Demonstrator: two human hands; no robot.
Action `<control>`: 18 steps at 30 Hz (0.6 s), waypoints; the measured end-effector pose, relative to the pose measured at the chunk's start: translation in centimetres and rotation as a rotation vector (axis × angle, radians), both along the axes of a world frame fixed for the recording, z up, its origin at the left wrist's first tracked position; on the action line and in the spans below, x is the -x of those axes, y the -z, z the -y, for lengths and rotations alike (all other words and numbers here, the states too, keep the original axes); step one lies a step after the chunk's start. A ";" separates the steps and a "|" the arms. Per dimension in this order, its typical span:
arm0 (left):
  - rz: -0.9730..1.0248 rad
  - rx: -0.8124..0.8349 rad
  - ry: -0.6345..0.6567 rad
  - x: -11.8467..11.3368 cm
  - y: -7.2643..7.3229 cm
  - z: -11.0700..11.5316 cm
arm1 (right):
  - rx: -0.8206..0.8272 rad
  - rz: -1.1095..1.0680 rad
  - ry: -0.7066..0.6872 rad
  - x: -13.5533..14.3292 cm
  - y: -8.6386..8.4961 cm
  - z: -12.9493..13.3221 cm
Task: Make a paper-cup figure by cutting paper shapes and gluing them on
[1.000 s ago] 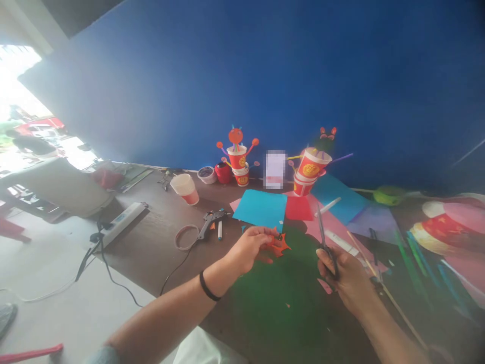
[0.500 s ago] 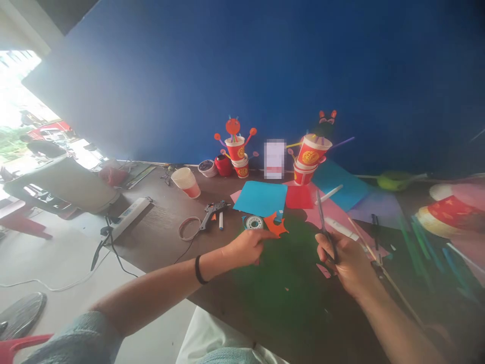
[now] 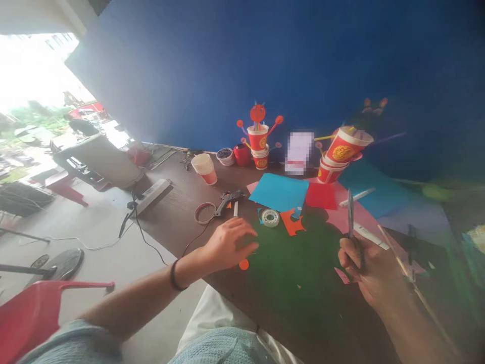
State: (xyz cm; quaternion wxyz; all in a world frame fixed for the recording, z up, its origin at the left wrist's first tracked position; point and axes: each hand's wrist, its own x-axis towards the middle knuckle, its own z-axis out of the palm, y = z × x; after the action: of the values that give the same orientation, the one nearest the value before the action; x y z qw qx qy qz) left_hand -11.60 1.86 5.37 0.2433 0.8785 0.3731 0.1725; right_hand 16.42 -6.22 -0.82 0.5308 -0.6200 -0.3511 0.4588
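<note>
My left hand [image 3: 227,245] hovers over the table with its fingers loosely bent and apart, and nothing shows in it. Just below its fingers lies a small orange paper disc [image 3: 243,264]. My right hand [image 3: 367,268] grips a pair of scissors [image 3: 351,215], blades pointing up. Beyond the left hand are a roll of tape [image 3: 270,218] and a cut orange paper scrap [image 3: 293,222], its edge notched with curves. Behind these lies a blue sheet [image 3: 280,192], beside a red piece of paper [image 3: 321,196]. A pink scrap [image 3: 341,275] lies near my right hand.
A glue gun [image 3: 229,199], a brown tape ring [image 3: 205,213] and stacked paper cups [image 3: 204,169] are at the left. Two paper-cup figures stand at the back, one upright [image 3: 258,139], one leaning [image 3: 341,151]. A power strip [image 3: 153,197] sits on the table's left edge.
My left hand has drawn back from the orange scrap and its fingers have loosened. The orange disc now shows below it. My right hand still holds the scissors. The view has shifted left.
</note>
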 end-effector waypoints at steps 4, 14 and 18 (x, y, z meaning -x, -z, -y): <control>-0.292 0.136 0.156 3.9 1.7 1.7 | 0.054 -0.025 -0.026 0.0 1.0 -0.1; -0.443 0.212 0.274 2.6 2.7 0.3 | 0.017 0.006 -0.033 0.0 1.4 -0.2; -0.484 0.162 0.311 1.7 2.0 -0.2 | 0.020 0.051 -0.032 0.2 0.8 -0.4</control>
State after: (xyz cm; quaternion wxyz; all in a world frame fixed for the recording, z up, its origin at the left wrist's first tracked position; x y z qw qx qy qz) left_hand -13.30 2.06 3.39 0.2400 0.9184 0.2939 -0.1117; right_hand 16.23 -5.84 -1.61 0.5081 -0.6311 -0.3699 0.4548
